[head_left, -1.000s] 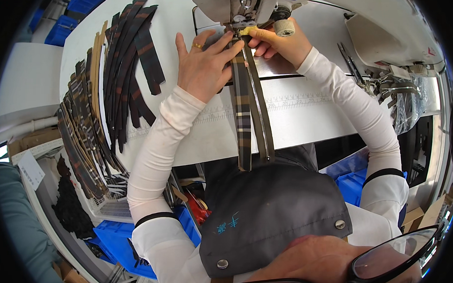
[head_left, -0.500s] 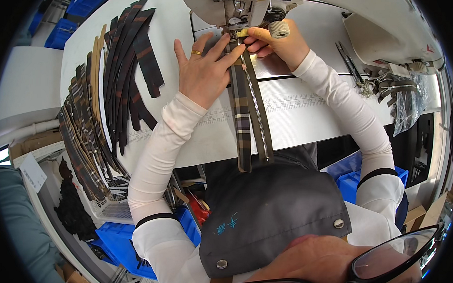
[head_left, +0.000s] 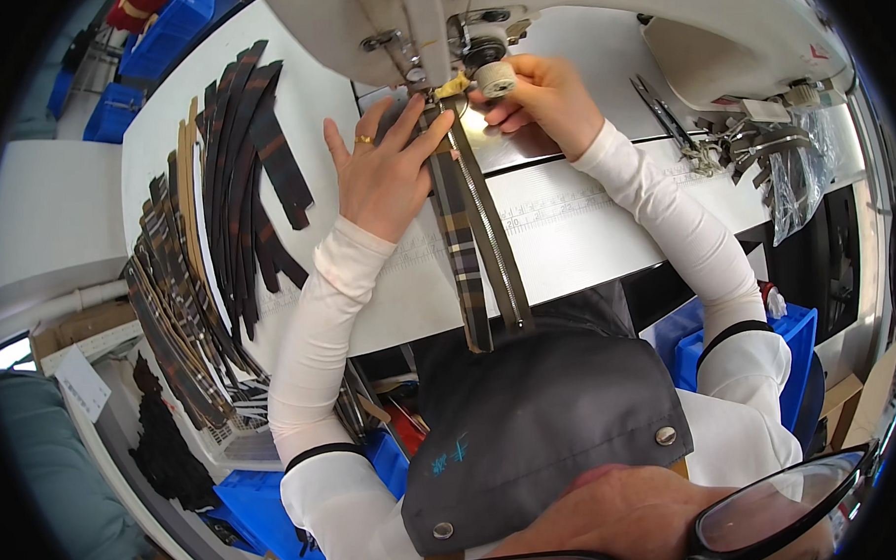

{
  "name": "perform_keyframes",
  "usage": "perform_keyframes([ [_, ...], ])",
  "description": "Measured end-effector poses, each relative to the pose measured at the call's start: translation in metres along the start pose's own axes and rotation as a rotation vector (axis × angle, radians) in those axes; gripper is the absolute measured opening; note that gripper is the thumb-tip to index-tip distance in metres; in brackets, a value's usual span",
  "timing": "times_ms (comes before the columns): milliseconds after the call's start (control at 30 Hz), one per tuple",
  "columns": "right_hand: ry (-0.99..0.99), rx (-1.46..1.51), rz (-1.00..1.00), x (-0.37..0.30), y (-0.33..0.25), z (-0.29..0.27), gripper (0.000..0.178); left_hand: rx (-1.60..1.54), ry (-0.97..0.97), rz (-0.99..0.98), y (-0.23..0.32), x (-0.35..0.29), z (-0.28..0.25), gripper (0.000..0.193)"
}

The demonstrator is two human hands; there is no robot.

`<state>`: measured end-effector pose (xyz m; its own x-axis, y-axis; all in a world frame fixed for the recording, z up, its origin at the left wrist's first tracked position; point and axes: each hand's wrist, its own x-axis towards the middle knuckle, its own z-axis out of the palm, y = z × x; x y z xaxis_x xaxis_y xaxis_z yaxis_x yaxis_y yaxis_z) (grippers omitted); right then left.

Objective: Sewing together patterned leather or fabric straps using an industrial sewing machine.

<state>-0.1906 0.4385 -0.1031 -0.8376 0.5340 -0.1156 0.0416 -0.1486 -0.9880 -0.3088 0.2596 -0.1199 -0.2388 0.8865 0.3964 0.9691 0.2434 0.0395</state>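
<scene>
My left hand (head_left: 385, 174) lies with fingers spread over a plaid fabric strip (head_left: 459, 245), fingertips close to the presser foot of a sewing machine (head_left: 430, 34). Beside the strip runs a dark olive zipper (head_left: 499, 249) with metal teeth; the two lie together under the machine and spread apart toward me. My right hand (head_left: 560, 108) is to the right of the zipper's far end, its fingers curled. The machine's round pale knob (head_left: 496, 78) covers part of those fingers, so what they hold is hidden. A small yellow piece (head_left: 452, 85) sits by the presser foot.
Dark strips (head_left: 232, 179) and plaid and tan strips (head_left: 177, 299) lie in bundles at the left. Scissors or tweezers (head_left: 662, 110), a clear plastic bag (head_left: 805, 184) and zipper pieces (head_left: 769, 145) are at the right. A ruler scale (head_left: 564, 209) crosses the white table. Blue bins (head_left: 268, 503) stand below.
The whole view has shifted, with the machine now further left. My right hand has drawn right, from beside the yellow piece to behind the knob. My left hand keeps its place on the strip.
</scene>
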Motion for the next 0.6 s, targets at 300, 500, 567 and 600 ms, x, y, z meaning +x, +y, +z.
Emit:
perform_keyframes([
  [300, 0.214, -0.58, -0.694, 0.044, -0.005, -0.041, 0.016, 0.03, -0.027, -0.001, 0.0, 0.0, 0.001, 0.038],
  [500, 0.113, -0.684, -0.785, 0.09, 0.027, -0.063, 0.011, 0.017, -0.016, 0.026, -0.002, 0.002, 0.001, 0.038],
  [567, 0.224, -0.789, -0.912, 0.08, 0.015, -0.048, 0.032, 0.013, -0.022, 0.005, -0.002, 0.0, -0.001, 0.037],
  [600, 0.203, -0.746, -0.923, 0.076, 0.011, -0.046, 0.031, 0.011, -0.008, 0.015, -0.002, -0.001, 0.0, 0.037],
])
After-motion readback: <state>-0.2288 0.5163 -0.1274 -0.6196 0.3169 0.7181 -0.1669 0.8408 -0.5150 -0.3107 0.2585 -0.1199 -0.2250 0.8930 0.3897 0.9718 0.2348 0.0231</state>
